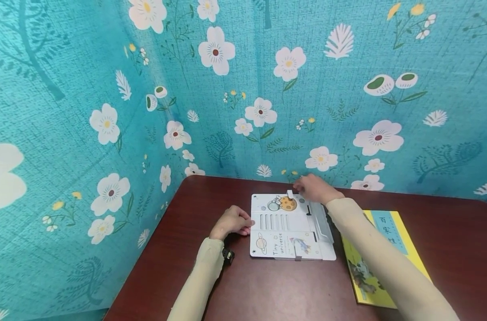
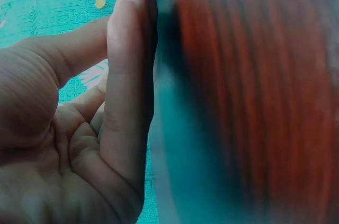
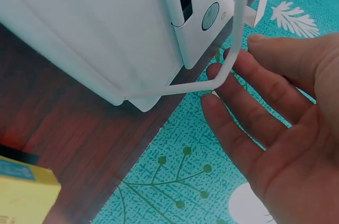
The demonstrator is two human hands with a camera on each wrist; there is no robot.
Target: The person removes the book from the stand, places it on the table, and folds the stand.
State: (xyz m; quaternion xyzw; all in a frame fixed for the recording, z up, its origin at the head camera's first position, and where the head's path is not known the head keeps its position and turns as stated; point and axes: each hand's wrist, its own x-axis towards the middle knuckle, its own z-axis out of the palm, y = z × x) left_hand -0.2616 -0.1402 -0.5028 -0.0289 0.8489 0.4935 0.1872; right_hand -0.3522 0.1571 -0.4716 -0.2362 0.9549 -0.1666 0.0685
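Observation:
A white book stand (image 1: 267, 225) with space pictures and the words "Tiny universe" lies folded flat on the table. My left hand (image 1: 234, 220) pinches its left edge, the thumb over the panel; in the left wrist view a straight finger (image 2: 130, 75) reaches up to that edge. Past the stand's far right corner is my right hand (image 1: 313, 187), fingers spread and loosely bent. A white wire support (image 3: 196, 86) crosses in front of these fingertips in the right wrist view. Small white page clips (image 1: 290, 194) stand at the far and near edges.
To the right, partly under my right forearm, lies a yellow book (image 1: 388, 258) with a blue panel. The dark red table (image 1: 291, 290) meets a teal floral cloth (image 1: 243, 89) at its back and left sides.

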